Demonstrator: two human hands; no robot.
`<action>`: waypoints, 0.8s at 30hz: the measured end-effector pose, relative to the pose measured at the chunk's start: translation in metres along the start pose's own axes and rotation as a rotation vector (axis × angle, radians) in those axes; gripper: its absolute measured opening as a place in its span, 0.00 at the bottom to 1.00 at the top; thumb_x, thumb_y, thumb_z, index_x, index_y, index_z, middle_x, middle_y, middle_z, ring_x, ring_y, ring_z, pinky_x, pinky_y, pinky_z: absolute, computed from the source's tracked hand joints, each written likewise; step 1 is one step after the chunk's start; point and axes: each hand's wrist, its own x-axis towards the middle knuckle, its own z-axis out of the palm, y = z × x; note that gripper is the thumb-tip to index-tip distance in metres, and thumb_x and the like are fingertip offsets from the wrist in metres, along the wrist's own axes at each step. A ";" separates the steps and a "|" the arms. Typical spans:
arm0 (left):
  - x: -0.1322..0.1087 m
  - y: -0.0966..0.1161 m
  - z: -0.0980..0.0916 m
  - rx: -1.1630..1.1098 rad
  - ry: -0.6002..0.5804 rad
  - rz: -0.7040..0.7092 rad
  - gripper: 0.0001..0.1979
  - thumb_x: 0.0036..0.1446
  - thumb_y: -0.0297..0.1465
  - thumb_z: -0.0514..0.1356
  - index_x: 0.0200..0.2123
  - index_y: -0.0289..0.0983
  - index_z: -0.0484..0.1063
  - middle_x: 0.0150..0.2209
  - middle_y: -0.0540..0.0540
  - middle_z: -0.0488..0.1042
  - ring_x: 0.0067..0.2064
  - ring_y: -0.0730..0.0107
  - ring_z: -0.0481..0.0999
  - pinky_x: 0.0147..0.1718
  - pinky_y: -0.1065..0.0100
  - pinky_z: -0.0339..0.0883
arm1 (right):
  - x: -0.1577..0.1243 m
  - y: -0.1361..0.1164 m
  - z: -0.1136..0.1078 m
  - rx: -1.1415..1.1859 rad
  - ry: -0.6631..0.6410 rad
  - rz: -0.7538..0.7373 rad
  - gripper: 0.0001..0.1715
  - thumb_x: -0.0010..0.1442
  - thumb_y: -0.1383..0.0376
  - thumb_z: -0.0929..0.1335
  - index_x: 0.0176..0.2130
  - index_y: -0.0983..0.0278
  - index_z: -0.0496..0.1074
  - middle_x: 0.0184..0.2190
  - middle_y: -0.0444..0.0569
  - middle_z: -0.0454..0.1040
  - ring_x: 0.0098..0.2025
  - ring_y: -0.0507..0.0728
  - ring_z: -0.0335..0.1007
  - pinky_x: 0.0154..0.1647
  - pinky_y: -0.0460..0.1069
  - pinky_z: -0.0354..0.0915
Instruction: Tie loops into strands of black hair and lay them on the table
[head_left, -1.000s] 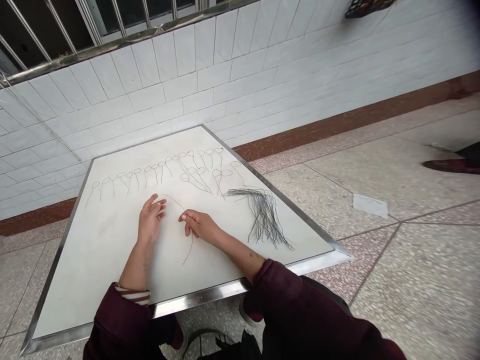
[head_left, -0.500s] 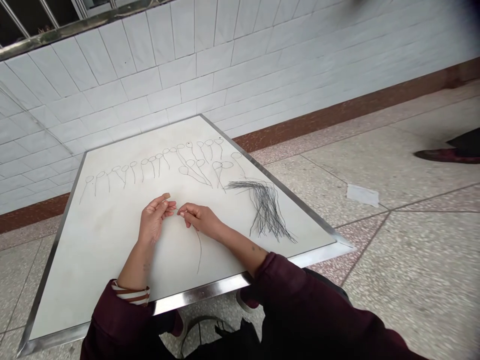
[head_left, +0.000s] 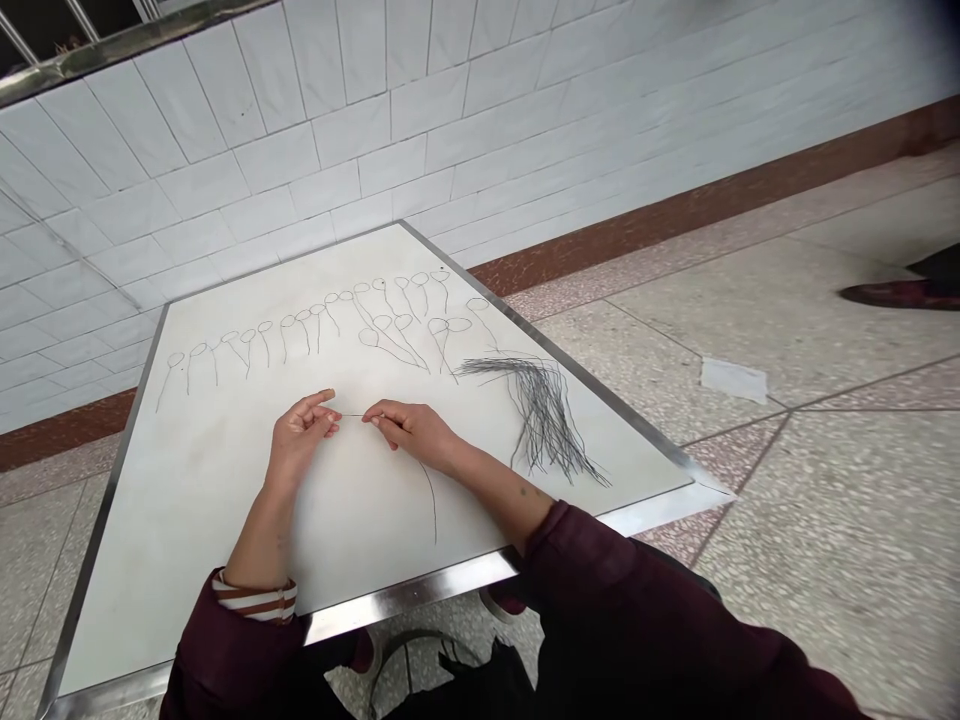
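A thin dark wire point(head_left: 432, 500) runs between my two hands above the white tabletop point(head_left: 225, 520). My left hand point(head_left: 300, 435) pinches one end between thumb and fingertips. Farther along, my right hand point(head_left: 409, 430) grips the same wire, and its loose tail hangs past the wrist side, curving down toward the table's near edge. A short straight stretch shows between the two pinches. To the right of my hands lies a bundle of loose dark wires point(head_left: 551, 420). Beyond my hands, several wires with looped ends point(head_left: 289, 325) lie in a row across the table.
A metal edge point(head_left: 420, 588) frames the table, which stands by a white tiled wall point(head_left: 300, 170). A white paper piece point(head_left: 733, 380) lies on the floor at the right. Another person's shoe point(head_left: 900, 293) shows at the far right.
My hands have drawn apart, so more wire shows between them. The wire's hanging tail has shifted right along with my right hand. The view has shifted slightly.
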 end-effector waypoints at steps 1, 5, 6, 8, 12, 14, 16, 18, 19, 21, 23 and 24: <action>0.000 0.000 0.000 0.004 -0.024 -0.014 0.21 0.51 0.35 0.66 0.49 0.38 0.75 0.32 0.46 0.77 0.35 0.68 0.75 0.38 0.66 0.67 | 0.000 0.000 0.000 -0.013 0.006 0.004 0.17 0.62 0.60 0.60 0.45 0.59 0.73 0.20 0.39 0.66 0.22 0.49 0.55 0.26 0.45 0.55; 0.000 0.000 -0.004 -0.004 -0.114 -0.065 0.22 0.53 0.38 0.64 0.51 0.37 0.74 0.35 0.43 0.78 0.34 0.69 0.75 0.37 0.66 0.67 | -0.001 0.002 -0.003 -0.014 0.020 0.017 0.16 0.59 0.63 0.61 0.43 0.59 0.73 0.20 0.39 0.65 0.23 0.49 0.56 0.27 0.45 0.56; 0.000 0.000 -0.005 -0.013 -0.129 -0.081 0.23 0.54 0.39 0.63 0.52 0.37 0.72 0.36 0.42 0.79 0.33 0.69 0.75 0.36 0.66 0.67 | -0.002 0.002 -0.005 -0.003 0.020 0.020 0.16 0.59 0.63 0.61 0.43 0.59 0.74 0.20 0.39 0.64 0.23 0.49 0.56 0.26 0.45 0.55; 0.002 0.000 -0.008 -0.031 -0.134 -0.115 0.25 0.57 0.41 0.60 0.55 0.37 0.70 0.37 0.41 0.79 0.32 0.69 0.75 0.36 0.65 0.67 | -0.002 0.002 -0.007 0.021 0.009 0.020 0.16 0.58 0.63 0.61 0.42 0.59 0.74 0.20 0.39 0.63 0.22 0.49 0.56 0.26 0.44 0.55; 0.005 -0.003 -0.012 -0.026 -0.122 -0.154 0.26 0.58 0.43 0.58 0.56 0.36 0.68 0.37 0.40 0.79 0.36 0.65 0.76 0.37 0.65 0.68 | -0.002 0.005 -0.010 0.051 -0.044 -0.003 0.17 0.59 0.62 0.60 0.42 0.60 0.74 0.19 0.39 0.63 0.22 0.49 0.54 0.24 0.44 0.54; 0.006 -0.004 -0.013 -0.016 -0.131 -0.152 0.26 0.57 0.43 0.60 0.56 0.35 0.69 0.36 0.39 0.79 0.37 0.65 0.76 0.38 0.65 0.67 | -0.001 0.007 -0.010 0.041 -0.066 -0.001 0.17 0.59 0.62 0.60 0.43 0.60 0.75 0.19 0.39 0.63 0.21 0.49 0.53 0.24 0.44 0.53; 0.007 -0.005 -0.012 0.008 -0.145 -0.148 0.26 0.56 0.41 0.62 0.55 0.35 0.69 0.35 0.40 0.79 0.36 0.67 0.75 0.38 0.66 0.66 | 0.000 0.008 -0.009 0.014 -0.080 0.006 0.17 0.59 0.62 0.61 0.43 0.59 0.75 0.19 0.39 0.63 0.21 0.49 0.53 0.24 0.44 0.53; 0.006 -0.004 -0.011 0.036 -0.166 -0.148 0.26 0.55 0.40 0.63 0.55 0.36 0.70 0.34 0.42 0.79 0.34 0.68 0.74 0.38 0.66 0.65 | 0.001 0.007 -0.009 -0.018 -0.087 0.011 0.17 0.58 0.64 0.61 0.43 0.59 0.75 0.19 0.38 0.63 0.21 0.49 0.54 0.24 0.44 0.53; 0.006 -0.004 -0.011 0.045 -0.179 -0.150 0.26 0.54 0.39 0.64 0.55 0.37 0.70 0.34 0.43 0.78 0.34 0.69 0.73 0.38 0.66 0.65 | 0.001 0.007 -0.008 -0.038 -0.086 0.012 0.17 0.57 0.64 0.61 0.43 0.59 0.75 0.19 0.38 0.62 0.21 0.49 0.54 0.25 0.44 0.53; 0.005 -0.003 -0.010 0.052 -0.204 -0.157 0.26 0.53 0.37 0.65 0.54 0.37 0.71 0.34 0.43 0.77 0.34 0.69 0.73 0.37 0.66 0.65 | 0.000 0.005 -0.009 -0.079 -0.077 0.011 0.17 0.56 0.66 0.62 0.42 0.58 0.75 0.20 0.38 0.61 0.21 0.48 0.53 0.25 0.44 0.53; 0.004 -0.002 -0.010 0.057 -0.230 -0.168 0.25 0.52 0.37 0.65 0.54 0.38 0.71 0.34 0.43 0.77 0.32 0.70 0.72 0.36 0.67 0.65 | 0.000 0.003 -0.009 -0.116 -0.062 0.009 0.17 0.55 0.67 0.61 0.42 0.57 0.75 0.20 0.38 0.62 0.21 0.48 0.52 0.26 0.44 0.53; 0.003 -0.001 -0.010 0.060 -0.246 -0.174 0.25 0.52 0.36 0.65 0.54 0.38 0.72 0.34 0.44 0.77 0.31 0.71 0.71 0.35 0.67 0.65 | 0.000 0.003 -0.009 -0.130 -0.055 0.009 0.17 0.55 0.67 0.61 0.41 0.57 0.75 0.20 0.38 0.62 0.21 0.48 0.52 0.26 0.44 0.53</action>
